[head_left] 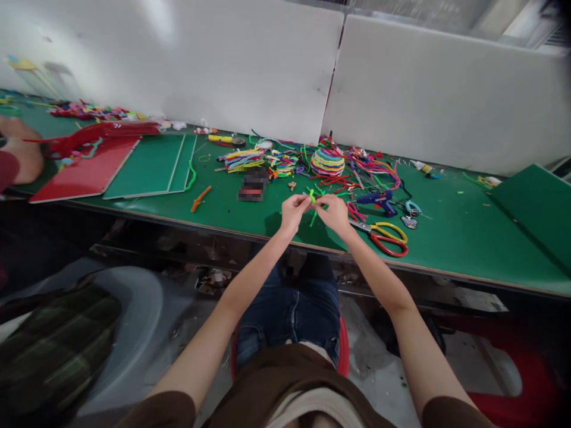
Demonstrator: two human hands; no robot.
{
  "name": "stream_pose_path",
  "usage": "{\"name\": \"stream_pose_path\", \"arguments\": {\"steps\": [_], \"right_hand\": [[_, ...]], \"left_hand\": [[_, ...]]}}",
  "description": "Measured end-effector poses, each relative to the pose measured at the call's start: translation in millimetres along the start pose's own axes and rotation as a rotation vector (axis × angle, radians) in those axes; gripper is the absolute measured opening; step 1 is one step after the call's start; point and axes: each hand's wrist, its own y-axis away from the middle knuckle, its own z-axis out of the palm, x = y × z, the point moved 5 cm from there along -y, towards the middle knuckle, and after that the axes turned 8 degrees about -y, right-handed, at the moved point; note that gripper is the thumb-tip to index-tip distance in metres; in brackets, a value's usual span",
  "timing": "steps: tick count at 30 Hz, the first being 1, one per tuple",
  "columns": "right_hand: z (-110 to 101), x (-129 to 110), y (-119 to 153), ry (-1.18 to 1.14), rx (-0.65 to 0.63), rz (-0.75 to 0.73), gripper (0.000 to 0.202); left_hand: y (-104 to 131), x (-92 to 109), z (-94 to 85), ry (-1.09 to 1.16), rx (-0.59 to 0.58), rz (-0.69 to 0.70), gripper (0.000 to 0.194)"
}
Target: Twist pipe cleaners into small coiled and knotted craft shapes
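Observation:
A bright green pipe cleaner (313, 195) is pinched between my two hands above the table's front edge. My left hand (293, 213) closes on its left side with thumb and fingertips. My right hand (332, 211) grips it from the other side, fingers bent together. More green pipe cleaner pieces (313, 220) show just below and behind the hands; whether they join the held one I cannot tell. Scissors with yellow and red handles (389, 239) lie right beside my right hand. Behind them rests a dark blue glue gun (377, 201).
Bundles of coloured pipe cleaners (244, 159) and a striped ball (328, 161) lie at the back of the green table (455, 238). An orange twisted piece (201, 198) and green boards (151, 163) are leftward. Another person's hand (20, 148) is at far left. A white partition (437, 89) stands behind.

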Motion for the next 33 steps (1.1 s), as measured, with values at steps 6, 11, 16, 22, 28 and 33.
{"name": "stream_pose_path", "arguments": {"steps": [6, 11, 16, 22, 28, 33], "right_hand": [[-8.4, 1.0, 0.1, -0.117, -0.028, -0.06, 0.022], [-15.5, 1.2, 1.1, -0.08, 0.0, -0.1, 0.023], [-20.8, 5.7, 3.5, -0.028, 0.084, -0.142, 0.02], [-19.4, 4.9, 4.9, 0.04, 0.048, -0.246, 0.018], [-19.1, 6.4, 0.4, -0.106, 0.035, -0.215, 0.011], [-21.1, 6.1, -0.5, -0.11, 0.015, -0.197, 0.009]], "left_hand": [[-1.4, 22.5, -0.3, -0.153, -0.087, 0.192, 0.022], [-2.9, 21.4, -3.8, -0.153, -0.154, 0.134, 0.027], [-2.1, 16.1, -5.4, -0.107, -0.186, 0.046, 0.036], [-0.2, 18.6, -2.4, -0.055, -0.19, 0.07, 0.039], [0.8, 22.1, 0.8, -0.014, -0.142, 0.137, 0.032], [0.9, 25.5, 1.5, -0.114, -0.184, 0.186, 0.027]]}}
